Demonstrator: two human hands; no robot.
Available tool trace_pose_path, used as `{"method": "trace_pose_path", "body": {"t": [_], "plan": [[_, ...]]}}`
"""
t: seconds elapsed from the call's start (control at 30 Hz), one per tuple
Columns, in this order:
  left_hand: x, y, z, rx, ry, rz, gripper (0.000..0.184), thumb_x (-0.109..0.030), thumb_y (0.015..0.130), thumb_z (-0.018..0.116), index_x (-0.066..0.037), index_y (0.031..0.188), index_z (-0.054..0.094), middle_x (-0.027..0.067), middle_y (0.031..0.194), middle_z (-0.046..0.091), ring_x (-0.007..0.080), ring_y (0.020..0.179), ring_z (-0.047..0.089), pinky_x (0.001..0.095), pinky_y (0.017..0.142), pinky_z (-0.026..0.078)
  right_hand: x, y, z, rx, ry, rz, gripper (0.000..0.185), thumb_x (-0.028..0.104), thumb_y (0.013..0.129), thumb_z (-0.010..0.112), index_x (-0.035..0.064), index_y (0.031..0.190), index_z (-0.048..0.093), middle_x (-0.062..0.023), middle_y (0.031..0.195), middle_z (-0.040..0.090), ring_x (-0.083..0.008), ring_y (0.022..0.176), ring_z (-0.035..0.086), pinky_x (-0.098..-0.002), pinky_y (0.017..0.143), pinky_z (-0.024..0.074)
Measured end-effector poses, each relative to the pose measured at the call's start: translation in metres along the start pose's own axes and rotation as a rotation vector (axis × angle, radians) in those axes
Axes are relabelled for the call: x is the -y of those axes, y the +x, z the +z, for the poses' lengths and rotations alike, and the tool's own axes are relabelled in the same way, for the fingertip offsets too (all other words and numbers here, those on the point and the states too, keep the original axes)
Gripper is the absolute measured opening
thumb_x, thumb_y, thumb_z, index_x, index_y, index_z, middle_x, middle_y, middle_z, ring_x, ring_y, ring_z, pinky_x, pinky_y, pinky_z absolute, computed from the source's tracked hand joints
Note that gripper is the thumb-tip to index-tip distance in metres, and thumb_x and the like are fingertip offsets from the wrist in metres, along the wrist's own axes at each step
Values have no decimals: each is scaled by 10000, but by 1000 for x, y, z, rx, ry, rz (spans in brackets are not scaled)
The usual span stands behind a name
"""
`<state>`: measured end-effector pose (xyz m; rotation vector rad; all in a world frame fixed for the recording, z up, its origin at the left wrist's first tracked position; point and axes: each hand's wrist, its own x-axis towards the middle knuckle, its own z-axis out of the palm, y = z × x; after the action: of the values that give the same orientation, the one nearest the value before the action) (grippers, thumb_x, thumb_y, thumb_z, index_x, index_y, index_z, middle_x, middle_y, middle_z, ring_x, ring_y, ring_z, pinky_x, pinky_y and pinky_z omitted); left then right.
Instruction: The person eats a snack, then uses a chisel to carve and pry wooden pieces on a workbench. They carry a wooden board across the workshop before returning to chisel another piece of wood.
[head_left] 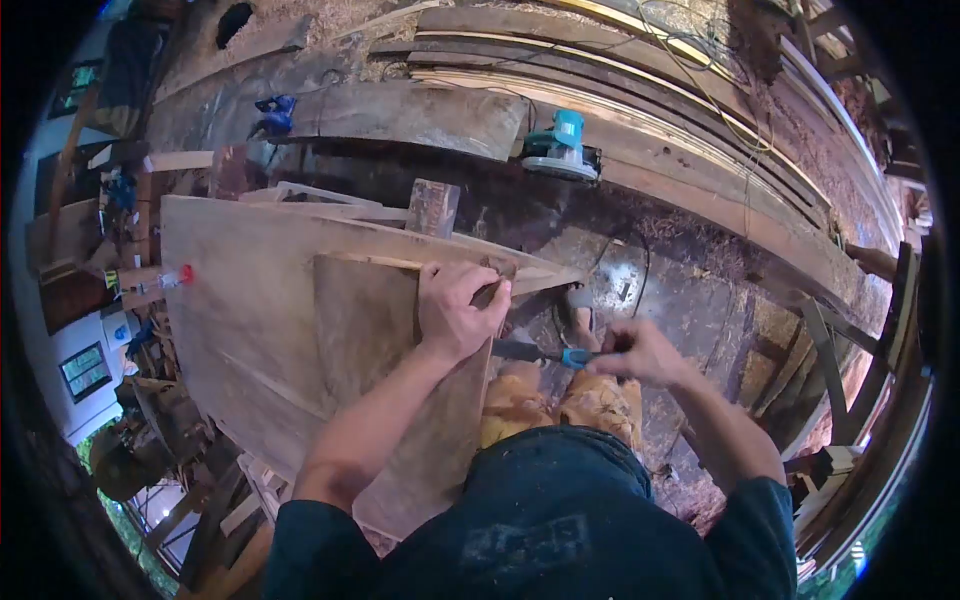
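While gripping a dark, flat-bladed tool with a bright blue collar (574,357) in the curled fingers of the right hand (642,352), blade tip by a flat brown wooden board (440,415), rests the left hand (458,312) there, fingers narrow, cannot tell on what.

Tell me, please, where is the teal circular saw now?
In the head view, the circular saw sits near the top, just right of the wide plank.

Large panel (245,290) at left: wood, matt, faintly grained. Planks (640,130) at far side: wood, rough. Power tool (567,135): teal housing, apparently plastic; base plate, pale, metallic-looking. Shirt (555,510), near: dark matt cloth.
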<state>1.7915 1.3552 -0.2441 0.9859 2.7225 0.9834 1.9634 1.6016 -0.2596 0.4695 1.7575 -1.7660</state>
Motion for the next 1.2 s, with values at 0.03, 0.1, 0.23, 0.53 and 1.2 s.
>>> {"method": "trace_pose_path", "body": {"t": [0.03, 0.1, 0.23, 0.53, 1.2], "plan": [[0, -2, 2, -12, 6, 6, 129, -213, 776, 762, -115, 784, 678, 42, 798, 681, 244, 779, 647, 406, 796, 414, 32, -19, 3, -42, -182, -61, 394, 316, 740, 888, 12, 750, 637, -41, 665, 642, -107, 579, 606, -293, 512, 468], [0, -6, 2, 13, -13, -10, 127, -207, 770, 763, -114, 785, 677, 42, 789, 678, 245, 776, 648, 405, 790, 415, 68, -38, 13, -98, -378, -143, 366, 263, 730, 895, 10, 755, 631, -56, 677, 646, -107, 597, 612, -284, 500, 474], [4, -3, 2, 12, -39, -2, 125, -198, 761, 766, -115, 796, 680, 44, 788, 683, 247, 774, 650, 402, 782, 415, -3, 15, -7, 19, 80, 141, 346, 230, 737, 894, 20, 739, 620, -30, 656, 632, -97, 594, 597, -285, 496, 468], [1, 2, -1, -18, -34, 27, 120, -172, 763, 780, -114, 809, 685, 33, 827, 714, 233, 802, 671, 401, 804, 423, -12, 11, -1, -98, -345, -256, 391, 355, 760, 862, 30, 789, 646, -98, 739, 679, -198, 663, 662, -380, 599, 514], [1, -3, 1, -16, -33, 51, 124, -186, 767, 771, -118, 804, 674, 29, 845, 707, 228, 826, 672, 405, 802, 414, -78, 29, 55, -152, -706, -468, 445, 479, 900, 680, 62, 831, 542, -159, 786, 634, -392, 710, 657, -477, 643, 528]]}}
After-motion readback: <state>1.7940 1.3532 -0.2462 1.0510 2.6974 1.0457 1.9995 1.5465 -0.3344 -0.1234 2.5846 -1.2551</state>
